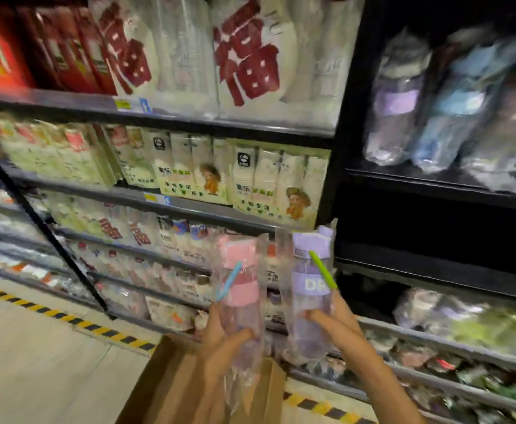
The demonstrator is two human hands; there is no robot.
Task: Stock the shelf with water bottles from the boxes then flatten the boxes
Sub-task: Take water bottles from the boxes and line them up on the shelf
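Note:
My left hand [223, 338] grips a pink-capped water bottle [239, 289] wrapped in clear plastic, with a blue straw on its side. My right hand [337, 324] grips a purple-capped water bottle [310, 280], also in clear wrap, with a green straw. Both bottles are held upright in front of the shelving, side by side. Below my hands stands an open brown cardboard box [171, 381]; its inside is mostly hidden by my arms. Wrapped bottles [428, 102] lean together on the upper right shelf [434, 182].
To the left, shelves hold packs of paper cups [275, 179] and red-printed packages [244, 62]. A dark shelf bay [434, 228] lies at right middle, with wrapped goods [464, 319] below it. Yellow-black striped tape [67, 316] runs along the floor.

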